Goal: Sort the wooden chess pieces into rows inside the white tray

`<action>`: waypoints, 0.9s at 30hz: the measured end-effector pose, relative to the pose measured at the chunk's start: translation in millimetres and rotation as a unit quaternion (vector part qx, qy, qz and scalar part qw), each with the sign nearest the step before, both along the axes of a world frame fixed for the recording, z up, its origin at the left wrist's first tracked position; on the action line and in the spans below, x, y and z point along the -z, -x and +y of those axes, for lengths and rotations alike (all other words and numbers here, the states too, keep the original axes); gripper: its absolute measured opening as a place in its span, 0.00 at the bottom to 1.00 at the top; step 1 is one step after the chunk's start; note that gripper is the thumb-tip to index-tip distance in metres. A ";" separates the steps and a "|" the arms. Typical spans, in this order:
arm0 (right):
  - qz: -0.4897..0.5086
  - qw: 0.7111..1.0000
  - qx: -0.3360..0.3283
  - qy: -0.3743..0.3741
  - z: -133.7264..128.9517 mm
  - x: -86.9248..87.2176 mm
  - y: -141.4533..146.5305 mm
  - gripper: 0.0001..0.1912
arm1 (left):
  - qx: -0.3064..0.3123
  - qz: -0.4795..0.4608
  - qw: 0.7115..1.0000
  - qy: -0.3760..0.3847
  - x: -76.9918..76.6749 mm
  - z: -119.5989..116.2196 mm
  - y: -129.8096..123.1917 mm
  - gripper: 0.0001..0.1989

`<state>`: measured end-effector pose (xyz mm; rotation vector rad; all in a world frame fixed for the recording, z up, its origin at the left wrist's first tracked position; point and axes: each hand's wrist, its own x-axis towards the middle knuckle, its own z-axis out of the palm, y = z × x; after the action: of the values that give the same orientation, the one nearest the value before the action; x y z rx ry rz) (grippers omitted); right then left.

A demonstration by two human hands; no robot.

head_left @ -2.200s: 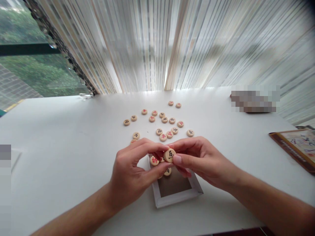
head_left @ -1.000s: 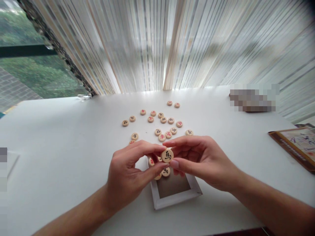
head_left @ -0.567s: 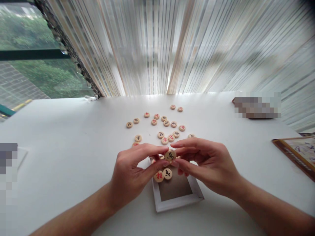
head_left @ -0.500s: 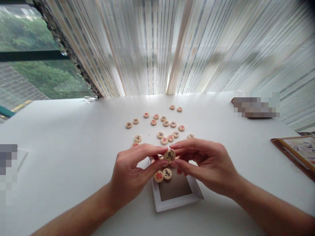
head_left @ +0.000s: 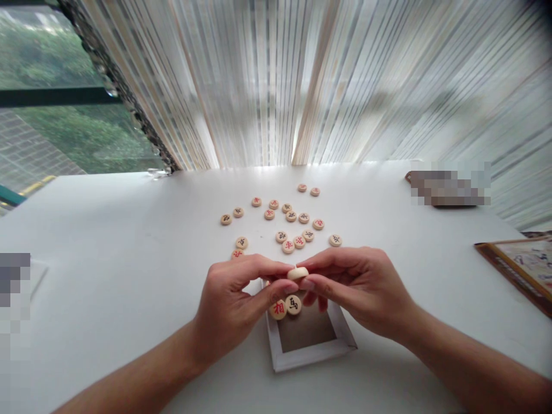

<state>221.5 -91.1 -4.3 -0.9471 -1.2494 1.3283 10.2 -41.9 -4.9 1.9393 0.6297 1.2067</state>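
Observation:
A round wooden chess piece (head_left: pixel 298 273) is pinched between my left hand (head_left: pixel 241 293) and my right hand (head_left: pixel 357 282), fingertips of both on it. Its side edge faces me and no character shows. Beneath my hands lies a white open box (head_left: pixel 314 360) with a brown bottom. Inside, at its left, sit a piece with a red character (head_left: pixel 278 309) and one with a black character (head_left: pixel 293 305). My fingers hide the back part of the box.
Several red and black pieces, such as one (head_left: pixel 288 246) beyond my hands, are scattered over the white table (head_left: pixel 129 276). A brown-edged board or box (head_left: pixel 517 270) lies at the right. A blurred-out object (head_left: pixel 446 188) is at the back right. Striped curtains hang behind.
The held piece has been tilted, so its black character no longer shows. My right hand's fingers have shifted slightly, and a piece beyond them is now more visible.

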 end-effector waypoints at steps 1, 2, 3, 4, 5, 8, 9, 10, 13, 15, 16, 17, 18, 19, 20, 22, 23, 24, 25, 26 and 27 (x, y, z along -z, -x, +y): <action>0.001 1.000 -0.002 0.006 0.1 0.0 0.1 0.08 | 0.001 0.001 1.000 0.003 -0.1 -0.4 -0.2 0.05; 0.003 1.000 -0.005 0.012 0.1 -0.3 0.2 0.08 | 0.003 0.001 1.000 0.008 0.2 -0.9 -0.3 0.05; 0.006 1.000 -0.008 0.019 -0.1 -0.9 0.2 0.08 | 0.004 -0.001 1.000 0.017 0.7 -1.3 -0.4 0.06; 0.011 1.000 -0.010 0.027 -0.5 -1.7 0.2 0.08 | 0.006 -0.006 1.000 0.026 1.5 -1.8 -0.4 0.08; 0.017 0.999 -0.011 0.036 -0.9 -2.7 0.2 0.09 | 0.011 -0.011 0.999 0.036 2.5 -2.3 -0.5 0.11; 0.037 0.997 -0.019 0.062 -1.7 -6.2 0.5 0.09 | 0.032 -0.023 0.998 0.049 5.2 -3.4 -0.7 0.17; 0.044 0.996 -0.025 0.070 -1.7 -7.2 0.7 0.09 | 0.039 -0.023 0.998 0.047 5.6 -3.8 -0.8 0.18; 0.051 0.995 -0.032 0.079 -1.5 -8.0 1.0 0.09 | 0.046 -0.021 0.998 0.043 5.7 -4.1 -0.9 0.19; 0.064 0.991 -0.051 0.105 -0.9 -9.3 2.3 0.09 | 0.059 -0.018 0.997 0.042 4.5 -4.9 -1.1 0.18; 0.063 0.989 -0.055 0.120 -1.0 -9.9 3.4 0.11 | 0.070 -0.018 0.996 0.053 3.3 -5.4 -1.1 0.17; 0.062 0.989 -0.056 0.125 -1.3 -10.3 4.0 0.12 | 0.071 -0.018 0.996 0.056 2.8 -5.6 -1.1 0.16; 0.059 0.988 -0.056 0.129 -1.7 -10.9 4.6 0.13 | 0.070 -0.016 0.996 0.056 2.3 -5.8 -1.0 0.16; 0.055 0.988 -0.057 0.133 -2.2 -11.5 5.1 0.15 | 0.067 -0.012 0.996 0.050 1.9 -5.9 -1.0 0.15; 0.050 0.988 -0.057 0.136 -2.8 -12.3 5.6 0.16 | 0.061 -0.005 0.997 0.037 1.6 -5.9 -0.9 0.15; 0.044 0.988 -0.056 0.139 -3.4 -13.0 6.0 0.17 | 0.054 0.002 0.998 0.019 1.4 -6.0 -0.8 0.15; 0.033 0.987 -0.055 0.148 -4.6 -14.3 6.5 0.18 | 0.048 0.017 0.998 -0.028 1.1 -6.1 -0.9 0.14; 0.030 0.986 -0.056 0.151 -5.1 -14.7 6.7 0.19 | 0.052 0.022 0.997 -0.050 1.0 -6.3 -1.0 0.14; 0.029 0.986 -0.060 0.153 -5.5 -14.9 6.8 0.19 | 0.056 0.025 0.996 -0.067 0.9 -6.5 -1.2 0.13; 0.027 0.985 -0.064 0.155 -5.8 -15.1 6.9 0.20 | 0.061 0.027 0.995 -0.077 0.9 -6.7 -1.5 0.12; 0.024 0.985 -0.069 0.158 -5.8 -15.1 7.0 0.20 | 0.064 0.029 0.994 -0.081 0.9 -6.9 -1.7 0.12; 0.020 0.984 -0.074 0.159 -5.7 -15.0 7.0 0.20 | 0.067 0.030 0.994 -0.077 0.9 -7.0 -2.0 0.12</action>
<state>214.5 -96.8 10.7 -1.0568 -1.1123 1.6921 12.2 -48.9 -5.8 2.1174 0.4413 1.1452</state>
